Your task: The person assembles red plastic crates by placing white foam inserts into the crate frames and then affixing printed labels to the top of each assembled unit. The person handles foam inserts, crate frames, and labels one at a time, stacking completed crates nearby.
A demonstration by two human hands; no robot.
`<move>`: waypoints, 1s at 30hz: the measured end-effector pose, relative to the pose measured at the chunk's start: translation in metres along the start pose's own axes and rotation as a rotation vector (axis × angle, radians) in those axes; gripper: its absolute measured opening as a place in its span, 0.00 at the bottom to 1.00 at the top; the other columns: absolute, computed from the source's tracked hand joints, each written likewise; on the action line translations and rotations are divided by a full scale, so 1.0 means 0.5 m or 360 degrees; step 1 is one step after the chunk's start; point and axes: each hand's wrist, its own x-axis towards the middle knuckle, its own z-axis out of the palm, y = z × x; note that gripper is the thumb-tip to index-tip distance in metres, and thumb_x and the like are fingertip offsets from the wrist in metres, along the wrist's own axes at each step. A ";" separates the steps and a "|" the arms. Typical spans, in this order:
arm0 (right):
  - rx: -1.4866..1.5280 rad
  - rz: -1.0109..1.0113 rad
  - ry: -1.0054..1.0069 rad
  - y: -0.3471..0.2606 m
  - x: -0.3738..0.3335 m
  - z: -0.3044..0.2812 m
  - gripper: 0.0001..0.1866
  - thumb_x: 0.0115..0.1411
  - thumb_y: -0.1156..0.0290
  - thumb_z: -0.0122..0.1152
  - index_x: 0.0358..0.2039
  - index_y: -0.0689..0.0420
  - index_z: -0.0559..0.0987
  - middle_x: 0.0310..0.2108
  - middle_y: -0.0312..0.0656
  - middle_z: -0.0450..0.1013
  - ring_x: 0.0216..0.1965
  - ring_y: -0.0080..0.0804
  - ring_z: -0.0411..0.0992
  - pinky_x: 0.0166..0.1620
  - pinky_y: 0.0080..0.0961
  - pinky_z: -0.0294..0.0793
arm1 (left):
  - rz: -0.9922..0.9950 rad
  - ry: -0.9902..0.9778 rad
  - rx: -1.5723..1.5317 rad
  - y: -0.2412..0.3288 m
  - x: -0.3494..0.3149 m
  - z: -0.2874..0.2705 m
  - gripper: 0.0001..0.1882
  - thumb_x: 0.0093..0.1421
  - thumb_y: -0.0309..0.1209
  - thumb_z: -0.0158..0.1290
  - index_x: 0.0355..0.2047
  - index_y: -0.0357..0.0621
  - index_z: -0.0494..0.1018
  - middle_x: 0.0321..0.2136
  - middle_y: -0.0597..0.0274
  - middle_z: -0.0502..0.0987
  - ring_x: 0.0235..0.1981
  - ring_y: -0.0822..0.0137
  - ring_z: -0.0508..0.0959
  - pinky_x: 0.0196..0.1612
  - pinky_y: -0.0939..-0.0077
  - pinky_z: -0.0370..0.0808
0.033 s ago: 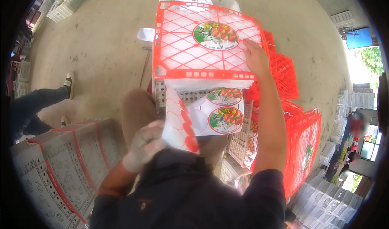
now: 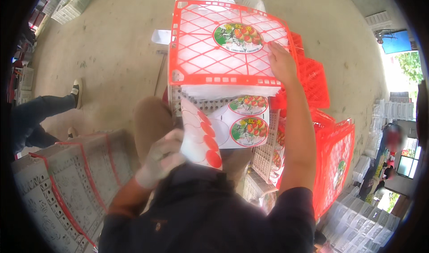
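Observation:
A red lattice lid [image 2: 192, 79] lies over white padding in front of me, with an oval fruit-picture sticker [image 2: 239, 38] on its top. My right hand [image 2: 283, 64] rests on the lid's right part, its fingers stretched flat beside the sticker's right end. Below the lid, my left hand [image 2: 161, 158], in a pale glove, is closed on the left edge of a sticker sheet [image 2: 216, 136]. The sheet is bent: its right part carries oval fruit stickers [image 2: 249, 131], and its folded left part shows red patches and round outlines.
Red lattice pieces [image 2: 333, 163] stand stacked at the right. Grey crates strapped in red [image 2: 71, 181] are at the lower left, and another person's leg [image 2: 44, 112] shows above them. White crates [image 2: 362, 221] are piled at the lower right.
My left hand and the folded part of the sheet have shifted slightly, the hand a little upward. My right hand stays at the same place on the lid.

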 end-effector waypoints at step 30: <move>0.2571 0.1282 -0.0317 -0.411 -0.285 -0.064 0.16 0.65 0.75 0.63 0.51 0.68 0.76 0.36 0.39 0.79 0.34 0.20 0.75 0.38 0.19 0.76 | -0.0628 0.0095 -0.0381 0.013 0.071 0.010 0.32 0.57 0.33 0.64 0.61 0.38 0.69 0.49 0.62 0.79 0.50 0.71 0.77 0.55 0.70 0.75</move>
